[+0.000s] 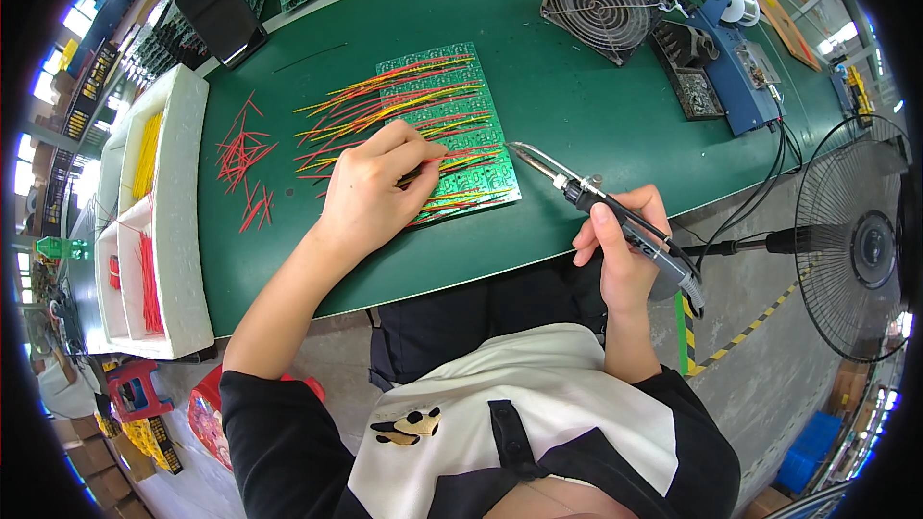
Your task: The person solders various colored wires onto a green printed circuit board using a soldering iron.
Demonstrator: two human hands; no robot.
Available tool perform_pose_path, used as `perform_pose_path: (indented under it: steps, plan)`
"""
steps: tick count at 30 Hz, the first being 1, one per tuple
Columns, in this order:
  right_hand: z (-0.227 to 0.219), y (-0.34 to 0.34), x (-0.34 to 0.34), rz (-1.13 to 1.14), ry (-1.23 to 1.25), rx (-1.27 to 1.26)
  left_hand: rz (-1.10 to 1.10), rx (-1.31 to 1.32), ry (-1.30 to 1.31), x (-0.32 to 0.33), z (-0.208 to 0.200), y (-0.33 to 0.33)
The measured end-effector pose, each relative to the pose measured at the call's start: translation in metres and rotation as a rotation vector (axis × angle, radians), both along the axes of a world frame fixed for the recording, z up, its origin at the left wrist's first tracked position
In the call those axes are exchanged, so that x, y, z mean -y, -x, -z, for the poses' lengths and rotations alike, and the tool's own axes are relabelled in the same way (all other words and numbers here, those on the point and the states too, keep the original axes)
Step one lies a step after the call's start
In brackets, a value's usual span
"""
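A green circuit board panel (492, 125) lies on the bench, with rows of red, yellow and black wires (385, 101) fanning out to its left. My left hand (375, 183) rests over the lower left of the panel, its thumb and forefinger pinched on a thin wire mostly hidden by the fingers. In my right hand (630, 240) is a soldering iron (663, 259) with a dark grip and a thin curved metal tube beside its tip. That tip points left, at the panel's right edge near the row by my left fingertips.
Loose red wires (245, 154) lie left of the panel, beside a white foam box (183, 231) of yellow and red wires. A phone (219, 14) is at the back left. A small fan (601, 0) and a blue soldering station (735, 67) stand at the back right.
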State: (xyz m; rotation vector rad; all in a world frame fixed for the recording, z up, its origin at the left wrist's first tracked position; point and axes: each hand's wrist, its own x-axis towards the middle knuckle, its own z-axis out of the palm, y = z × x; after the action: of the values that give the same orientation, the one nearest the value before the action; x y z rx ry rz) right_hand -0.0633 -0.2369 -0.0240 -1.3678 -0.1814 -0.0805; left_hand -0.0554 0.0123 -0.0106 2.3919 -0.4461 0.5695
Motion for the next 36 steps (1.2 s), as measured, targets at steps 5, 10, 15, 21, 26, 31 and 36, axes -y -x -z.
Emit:
perform_pose_path:
  steps: [5,10,15,21,26,31,36]
  plan:
    - [-0.001,0.0,0.0,-0.013,0.019,0.01,0.001,0.004,-0.007,0.0,0.0,0.0]
    - [-0.001,0.0,-0.001,-0.018,0.037,0.01,-0.001,0.035,-0.018,0.0,0.001,-0.001]
    - [0.0,-0.002,0.0,-0.004,-0.013,-0.003,-0.006,-0.003,-0.016,0.0,0.0,0.001]
    - [0.002,-0.004,0.002,-0.003,-0.03,0.026,-0.002,-0.005,-0.024,0.0,0.0,0.0]
    - [0.001,-0.005,0.004,0.028,-0.032,0.028,-0.008,-0.013,-0.001,-0.001,0.001,0.0]
    - [-0.003,-0.017,0.016,0.235,-0.006,0.103,-0.011,-0.036,-0.005,0.001,-0.001,0.001]
    - [-0.009,-0.034,0.025,0.322,-0.039,0.175,-0.017,-0.044,-0.033,0.001,-0.003,0.003]
